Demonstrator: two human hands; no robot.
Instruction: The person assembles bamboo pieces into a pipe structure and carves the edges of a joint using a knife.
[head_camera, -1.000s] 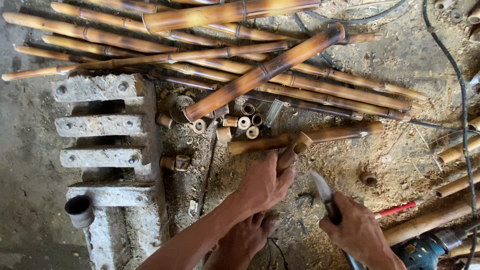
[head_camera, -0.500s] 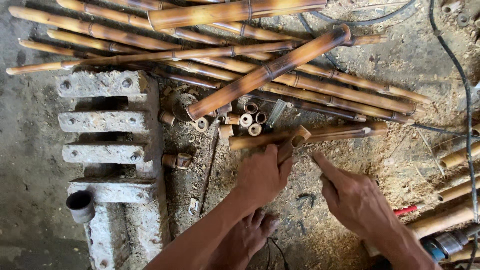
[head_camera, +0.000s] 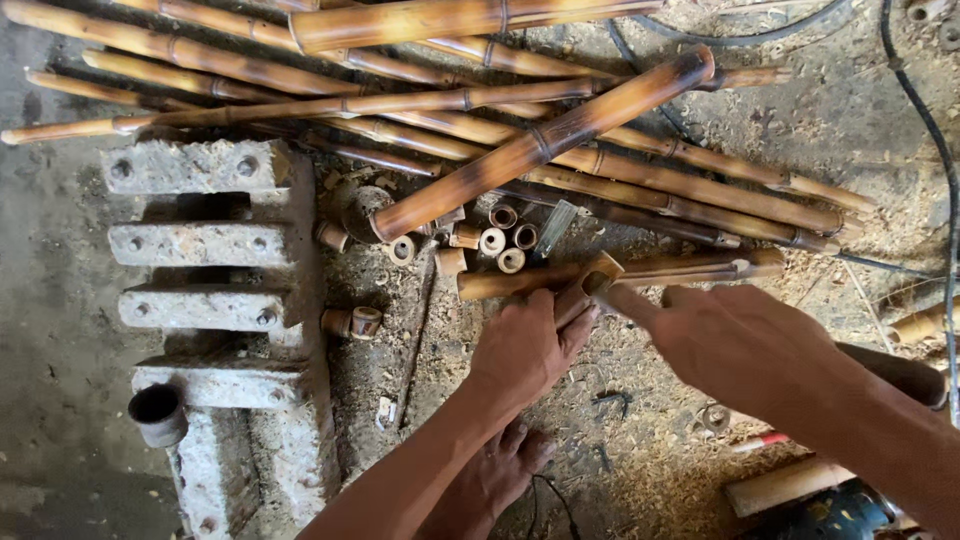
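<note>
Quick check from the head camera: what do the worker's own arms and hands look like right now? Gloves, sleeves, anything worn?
Both are bare. The left hand and right hand wear no gloves, and no ring, watch or wristband shows. The forearms are uncovered as far as the picture's edge, with no sleeve in view. No markings or tape are visible on them.

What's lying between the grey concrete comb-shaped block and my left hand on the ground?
In the head view, a short cut bamboo ring lies between the concrete block and the left hand, on sawdust-strewn ground.
</note>
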